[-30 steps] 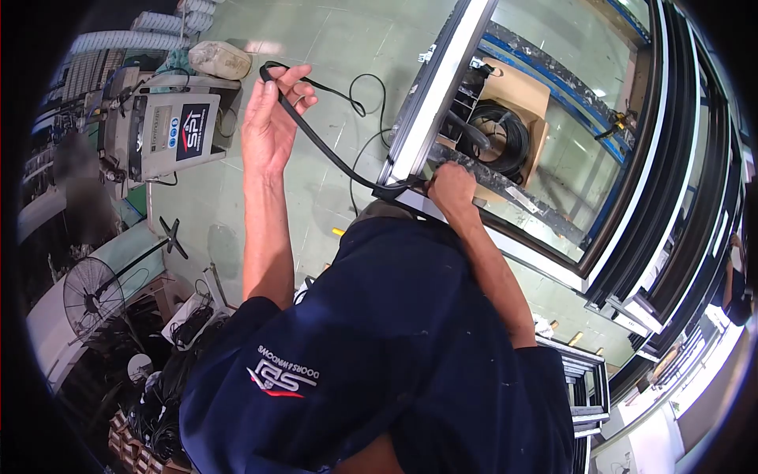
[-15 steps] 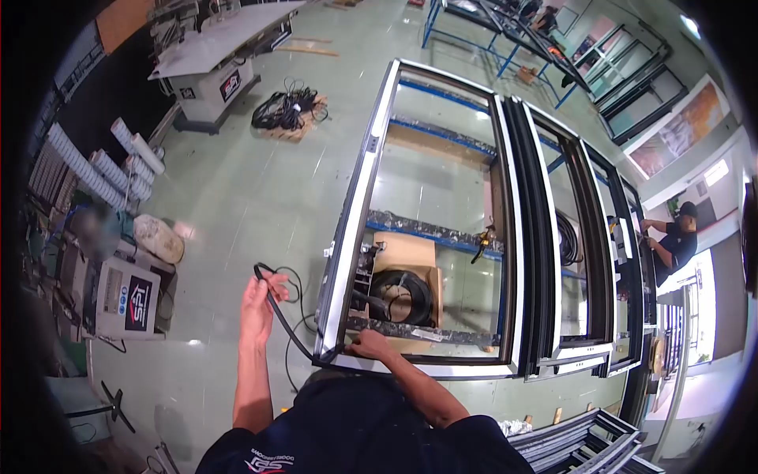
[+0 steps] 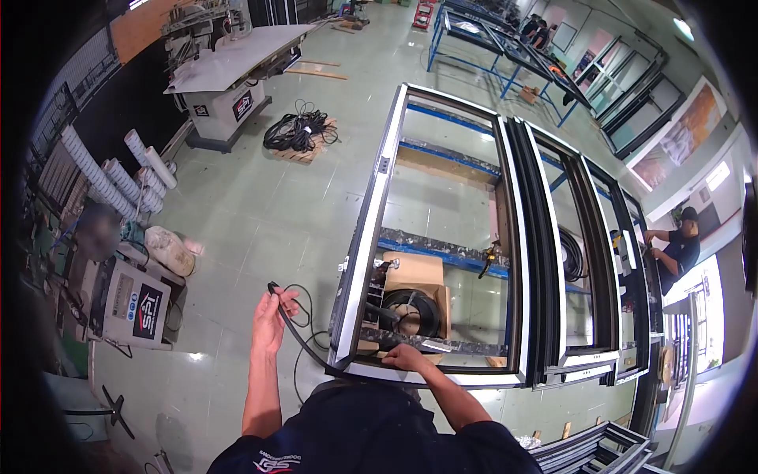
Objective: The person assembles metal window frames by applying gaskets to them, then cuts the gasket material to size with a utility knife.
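My left hand (image 3: 272, 316) is raised at the left of the nearest frame, its fingers closed on a black rubber strip (image 3: 304, 345). The strip curves down from the hand to the frame's near left corner. My right hand (image 3: 404, 357) touches the inner edge of the near bar of the window frame (image 3: 371, 229); the fingertips are partly hidden, and what they press or hold is too small to tell. Through the frame's opening a black coil (image 3: 426, 316) shows in a cardboard box (image 3: 414, 268).
More frames (image 3: 588, 359) lie side by side to the right. Another person (image 3: 677, 249) stands at the far right. A white machine (image 3: 130, 304) and white rolls (image 3: 99, 178) stand at the left. Black cable (image 3: 300, 130) lies on the floor.
My right hand has moved right along the near bar, away from the corner. My left hand still holds the strip. The whole view has shifted slightly, with the scene lower in it.
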The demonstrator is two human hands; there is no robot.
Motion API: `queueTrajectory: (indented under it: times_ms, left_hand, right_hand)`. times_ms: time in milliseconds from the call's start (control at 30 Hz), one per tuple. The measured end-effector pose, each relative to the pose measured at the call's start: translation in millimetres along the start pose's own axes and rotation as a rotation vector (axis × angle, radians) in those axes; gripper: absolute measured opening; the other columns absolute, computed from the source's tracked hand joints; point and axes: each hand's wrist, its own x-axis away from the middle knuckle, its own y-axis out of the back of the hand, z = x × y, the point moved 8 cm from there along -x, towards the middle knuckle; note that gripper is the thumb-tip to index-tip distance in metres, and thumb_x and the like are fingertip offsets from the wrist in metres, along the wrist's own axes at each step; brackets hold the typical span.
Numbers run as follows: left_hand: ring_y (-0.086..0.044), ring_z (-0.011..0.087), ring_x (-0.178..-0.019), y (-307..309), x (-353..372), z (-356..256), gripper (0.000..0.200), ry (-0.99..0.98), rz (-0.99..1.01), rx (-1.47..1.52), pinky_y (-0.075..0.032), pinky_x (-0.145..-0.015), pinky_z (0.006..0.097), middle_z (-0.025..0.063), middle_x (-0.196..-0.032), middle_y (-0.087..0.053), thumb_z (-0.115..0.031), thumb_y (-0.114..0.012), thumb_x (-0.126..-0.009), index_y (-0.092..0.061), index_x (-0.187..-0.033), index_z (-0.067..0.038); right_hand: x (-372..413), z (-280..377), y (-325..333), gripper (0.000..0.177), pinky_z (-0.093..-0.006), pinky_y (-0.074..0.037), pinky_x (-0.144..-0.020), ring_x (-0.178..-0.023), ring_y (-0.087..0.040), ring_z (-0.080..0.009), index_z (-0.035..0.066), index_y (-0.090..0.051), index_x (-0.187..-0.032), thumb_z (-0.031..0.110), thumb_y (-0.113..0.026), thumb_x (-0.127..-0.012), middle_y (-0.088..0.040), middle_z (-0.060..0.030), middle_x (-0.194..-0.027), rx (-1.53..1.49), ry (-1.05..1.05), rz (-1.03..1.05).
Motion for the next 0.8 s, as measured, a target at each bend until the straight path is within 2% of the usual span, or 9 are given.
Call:
queueTrajectory:
  times_ms: [133, 167, 200, 233, 300, 333, 400, 600, 800]
  left_hand:
    - [-0.063, 0.0215, -0.095, 18, 3, 8, 0.032, 0.021, -0.056, 0.009, -0.05, -0.085, 0.0377, 0.0187, -0.119, -0.067, -0.023, -0.057, -0.104, -0.051, -0.129, -0.004]
    - [-0.063, 0.0219, -0.096, 21, 3, 10, 0.036, 0.02, -0.066, 0.02, -0.05, -0.085, 0.0381, 0.0196, -0.121, -0.065, -0.022, -0.058, -0.103, -0.049, -0.133, -0.003]
    - [-0.062, 0.0223, -0.098, 19, 5, 8, 0.04, 0.007, -0.091, 0.027, -0.05, -0.086, 0.0383, 0.0199, -0.123, -0.064, -0.021, -0.058, -0.103, -0.046, -0.136, -0.003]
    - [-0.062, 0.0227, -0.099, 23, 8, 9, 0.044, 0.006, -0.129, 0.027, -0.049, -0.086, 0.0385, 0.0203, -0.124, -0.063, -0.02, -0.059, -0.102, -0.043, -0.14, -0.003]
    - [-0.062, 0.0233, -0.101, 42, 14, 20, 0.043, 0.047, -0.091, 0.023, -0.05, -0.088, 0.0387, 0.0203, -0.126, -0.062, -0.018, -0.058, -0.102, -0.042, -0.139, -0.003]
    - [-0.063, 0.0233, -0.101, 45, 16, 25, 0.04, 0.059, -0.105, 0.029, -0.051, -0.089, 0.0384, 0.0197, -0.125, -0.063, -0.018, -0.058, -0.103, -0.044, -0.137, -0.004]
    - [-0.064, 0.0231, -0.1, 66, 23, 50, 0.034, 0.124, -0.118, 0.028, -0.053, -0.088, 0.0381, 0.0183, -0.125, -0.064, -0.017, -0.057, -0.103, -0.047, -0.133, -0.005]
    - [-0.065, 0.0231, -0.098, 66, 34, 91, 0.022, 0.191, -0.26, 0.043, -0.055, -0.085, 0.0381, 0.0157, -0.124, -0.066, -0.019, -0.056, -0.104, -0.055, -0.122, -0.007]
    - [-0.065, 0.0203, -0.095, 55, 43, 111, 0.017, 0.196, -0.358, -0.076, -0.055, -0.084, 0.0357, 0.0123, -0.118, -0.069, -0.023, -0.061, -0.102, -0.058, -0.113, -0.01]
  right_hand:
    - [11, 8, 9, 0.041, -0.0439, -0.055, -0.079, -0.088, -0.071, -0.0342, 0.016, -0.078, -0.1, 0.053, -0.072, -0.086, -0.074, -0.0143, -0.092, 0.136, -0.082, -0.002]
    - [0, -7, 0, 0.035, -0.0435, -0.055, -0.079, -0.088, -0.072, -0.0324, 0.014, -0.078, -0.099, 0.046, -0.073, -0.086, -0.074, -0.0141, -0.092, 0.069, 0.067, 0.037]
    - [7, 0, 8, 0.025, -0.0379, -0.055, -0.074, -0.08, -0.07, -0.0194, 0.007, -0.077, -0.095, 0.03, -0.074, -0.088, -0.075, -0.0111, -0.087, -0.062, 0.142, 0.029]
    - [-4, -18, 1, 0.02, -0.0367, -0.054, -0.073, -0.079, -0.068, -0.0152, 0.006, -0.077, -0.095, 0.024, -0.072, -0.089, -0.075, -0.0097, -0.087, -0.003, 0.159, 0.044]
    - [11, 4, 11, 0.023, -0.0356, -0.054, -0.07, -0.073, -0.067, -0.0151, 0.004, -0.078, -0.093, 0.027, -0.075, -0.088, -0.075, -0.0104, -0.08, -0.028, 0.022, 0.072]
    - [15, 9, 16, 0.033, -0.0407, -0.048, -0.062, -0.06, -0.061, -0.0199, 0.001, -0.072, -0.081, 0.033, -0.073, -0.085, -0.065, -0.0159, -0.067, -0.107, 0.052, -0.019]
    - [12, 9, 15, 0.038, -0.0413, -0.047, -0.062, -0.058, -0.057, -0.0251, -0.001, -0.07, -0.08, 0.037, -0.072, -0.087, -0.062, -0.019, -0.066, -0.116, 0.0, 0.026]
    - [-25, 60, -7, 0.048, -0.0452, -0.053, -0.07, -0.076, -0.069, -0.0381, 0.004, -0.076, -0.088, 0.051, -0.073, -0.083, -0.068, -0.0241, -0.08, -0.009, 0.048, 0.032]
    - [-24, 43, -8, 0.06, -0.0468, -0.053, -0.081, -0.092, -0.07, -0.036, 0.006, -0.078, -0.096, 0.064, -0.071, -0.08, -0.073, -0.0214, -0.095, 0.019, -0.087, 0.063]
